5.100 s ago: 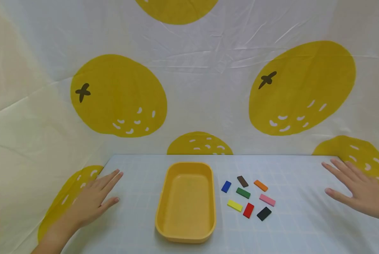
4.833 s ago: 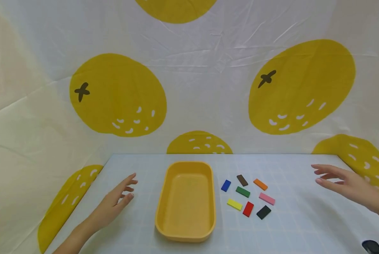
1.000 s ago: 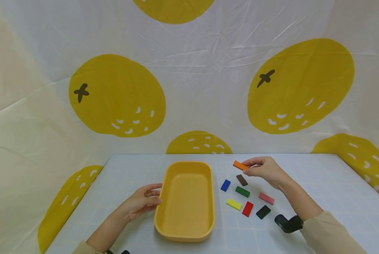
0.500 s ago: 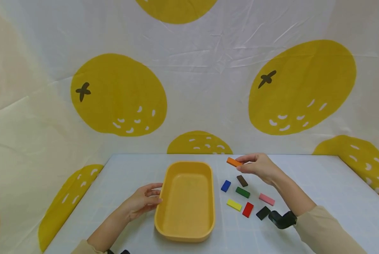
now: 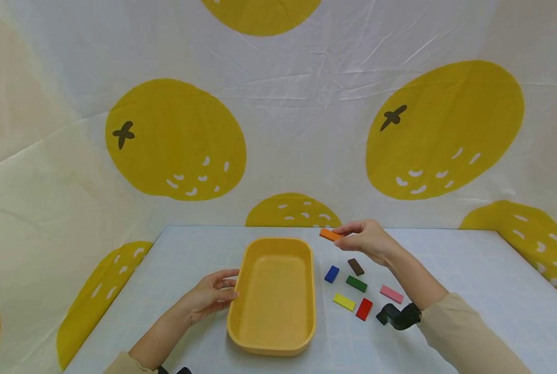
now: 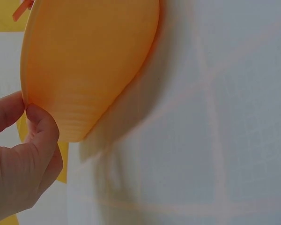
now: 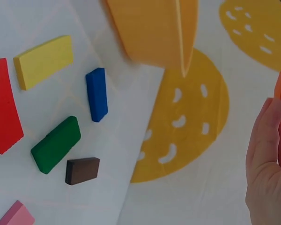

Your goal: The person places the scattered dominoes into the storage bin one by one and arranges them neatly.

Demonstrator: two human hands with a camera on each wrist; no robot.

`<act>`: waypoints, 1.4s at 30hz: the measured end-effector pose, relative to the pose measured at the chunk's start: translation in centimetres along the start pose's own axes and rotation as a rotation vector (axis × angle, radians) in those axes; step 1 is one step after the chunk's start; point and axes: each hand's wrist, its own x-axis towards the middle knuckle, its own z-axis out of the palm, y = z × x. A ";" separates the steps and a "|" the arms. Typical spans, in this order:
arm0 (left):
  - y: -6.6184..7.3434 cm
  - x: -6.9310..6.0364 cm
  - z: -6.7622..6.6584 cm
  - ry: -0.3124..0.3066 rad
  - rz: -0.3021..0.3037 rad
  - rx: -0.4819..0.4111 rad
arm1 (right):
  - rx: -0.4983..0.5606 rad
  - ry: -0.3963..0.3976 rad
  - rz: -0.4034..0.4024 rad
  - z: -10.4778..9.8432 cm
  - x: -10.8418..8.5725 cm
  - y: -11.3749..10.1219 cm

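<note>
My left hand (image 5: 211, 296) pinches the left rim of a yellow plastic tray (image 5: 310, 311); the left wrist view shows thumb and fingertips at that rim. My right hand (image 5: 367, 241) holds an orange block (image 5: 329, 235) between thumb and fingers, raised above the table beyond the tray's far right corner. Right of the tray lie several flat blocks: blue (image 5: 331, 274), brown (image 5: 355, 266), green (image 5: 356, 283), yellow (image 5: 344, 302), red (image 5: 364, 309) and pink (image 5: 392, 294). A black block (image 5: 381, 317) is mostly hidden behind the right wrist's camera mount.
The tray stands on a pale table (image 5: 199, 343) with a faint grid. Behind it hangs a white cloth (image 5: 301, 145) printed with large yellow fruit. Black camera mounts (image 5: 402, 317) stick out at both wrists.
Within the last second my right hand has carried the orange block leftward and a little higher, toward the tray. Earlier, both hands were apart from everything. My left hand stays at the tray's rim.
</note>
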 end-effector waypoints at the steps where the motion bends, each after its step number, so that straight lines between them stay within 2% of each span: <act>1: 0.0 0.0 0.0 -0.002 0.000 -0.003 | 0.005 -0.001 -0.001 0.2 0.1 -0.1; 6: 0.0 0.0 0.0 -0.003 -0.004 -0.012 | 0.014 -0.027 -0.019 1.0 0.6 -0.6; 10: 0.0 0.0 -0.1 -0.008 -0.006 -0.015 | -0.018 -0.048 -0.032 1.7 1.1 -0.8; 13: -0.1 0.1 -0.1 -0.013 -0.005 -0.015 | -0.050 -0.043 -0.027 2.2 1.5 -1.0; 28: 0.0 -0.1 -0.1 -0.040 0.009 -0.038 | -0.065 -0.058 -0.033 5.1 3.9 -2.2; 34: -0.1 0.0 -0.1 -0.027 -0.007 -0.043 | -0.016 -0.077 -0.036 6.6 4.8 -2.0; 42: 0.0 -0.2 -0.1 -0.060 0.002 -0.068 | 0.013 -0.077 -0.011 8.6 5.6 -1.4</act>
